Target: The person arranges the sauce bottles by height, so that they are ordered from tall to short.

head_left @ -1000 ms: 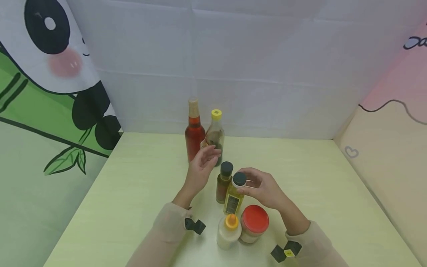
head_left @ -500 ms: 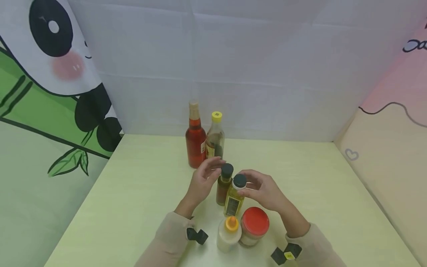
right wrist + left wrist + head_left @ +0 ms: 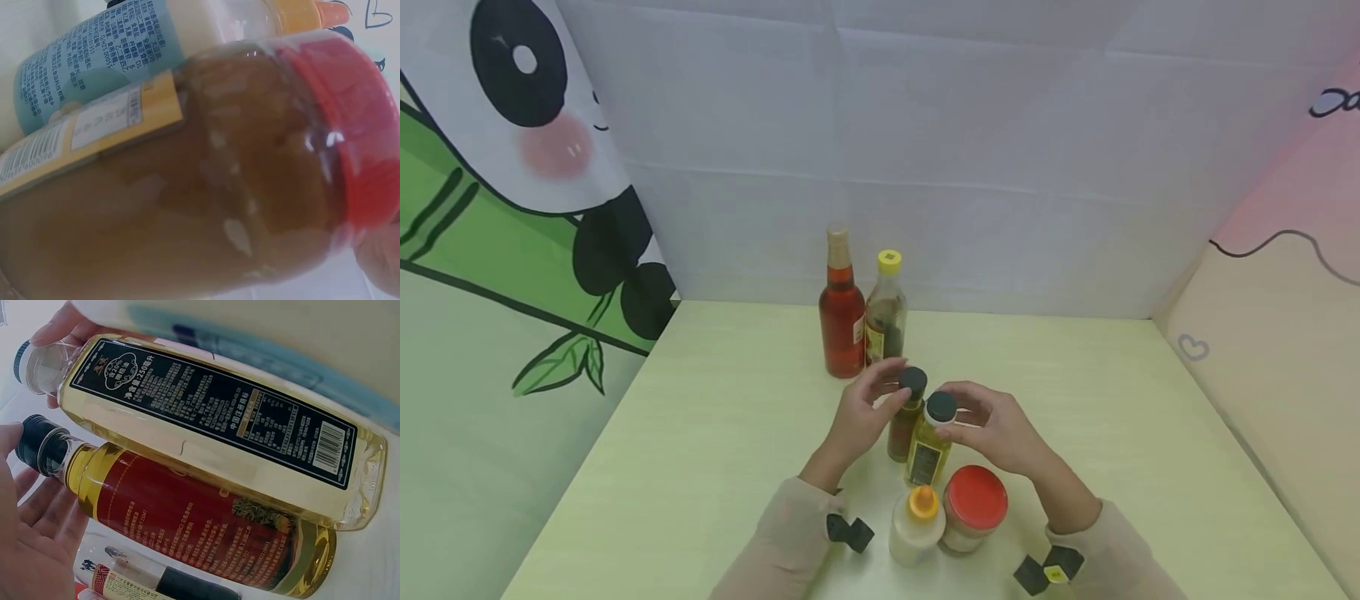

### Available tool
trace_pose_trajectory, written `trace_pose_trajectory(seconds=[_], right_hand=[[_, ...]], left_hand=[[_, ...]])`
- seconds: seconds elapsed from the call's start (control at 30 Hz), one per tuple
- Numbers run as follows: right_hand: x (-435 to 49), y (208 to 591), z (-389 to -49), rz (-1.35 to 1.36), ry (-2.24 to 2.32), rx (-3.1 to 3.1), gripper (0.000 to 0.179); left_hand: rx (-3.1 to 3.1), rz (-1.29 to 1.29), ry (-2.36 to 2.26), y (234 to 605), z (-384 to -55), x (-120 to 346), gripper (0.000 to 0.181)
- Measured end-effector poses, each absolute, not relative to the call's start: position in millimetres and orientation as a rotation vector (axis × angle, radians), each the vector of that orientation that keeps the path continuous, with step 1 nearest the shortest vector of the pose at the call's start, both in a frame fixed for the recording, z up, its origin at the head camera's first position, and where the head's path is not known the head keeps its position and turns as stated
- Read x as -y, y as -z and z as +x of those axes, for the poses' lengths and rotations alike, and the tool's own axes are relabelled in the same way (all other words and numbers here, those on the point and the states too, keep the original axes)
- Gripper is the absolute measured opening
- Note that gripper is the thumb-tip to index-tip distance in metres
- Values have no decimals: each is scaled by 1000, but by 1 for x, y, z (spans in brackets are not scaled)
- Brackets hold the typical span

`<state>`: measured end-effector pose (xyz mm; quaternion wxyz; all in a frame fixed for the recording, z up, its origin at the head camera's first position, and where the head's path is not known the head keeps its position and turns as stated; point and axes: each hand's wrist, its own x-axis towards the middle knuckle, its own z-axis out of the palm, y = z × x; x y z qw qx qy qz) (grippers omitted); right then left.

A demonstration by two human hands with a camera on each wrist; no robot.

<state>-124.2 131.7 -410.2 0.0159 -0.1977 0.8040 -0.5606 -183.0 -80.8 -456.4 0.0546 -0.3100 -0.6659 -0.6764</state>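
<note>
Two oil bottles with dark caps stand side by side, one with a red label point(image 3: 200, 519), the other holding pale yellow oil point(image 3: 928, 454). My left hand point(image 3: 862, 421) is at the red-labelled bottle, its thumb by the dark cap point(image 3: 913, 382) and loosely bent fingers behind the neck; the left wrist view shows a gap between fingers and bottle. My right hand point(image 3: 996, 425) holds the neck of the pale oil bottle between thumb and fingers. Near its wrist stand a red-lidded jar point(image 3: 974, 500) of brown contents and a squeeze bottle point(image 3: 917, 529) with an orange tip.
Behind my left hand stand a tall red bottle point(image 3: 842, 329) and a yellow-capped bottle point(image 3: 887, 312), close together. The light table point(image 3: 1060, 367) meets a white cloth backdrop point(image 3: 985, 125) at its far edge. Printed panels flank both sides.
My left hand has drawn back from in front of the tall red and yellow-capped bottles to the red-labelled oil bottle. My right hand stays at the pale oil bottle's neck.
</note>
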Motion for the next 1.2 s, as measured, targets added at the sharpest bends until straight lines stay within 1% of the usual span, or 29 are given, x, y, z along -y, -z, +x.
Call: trace_pose_trajectory(seconds=[0.23,0.43,0.73,1.2], right_hand=[[-132,410,-121,-648,1760,-2500,42],[-130,410,-120,-680,1773,-2511,41],[-129,410,-118,-618,1799,-2500,39],[-129,405,-116,-558,1815,-2495,36]], left_hand=[[2081,-936,2049,454,-181,78,43],[2067,-957,2016,456,-183,78,41],[2081,-964,1954,456,-182,79,35],[2117,-928,1938,455,-184,79,36]])
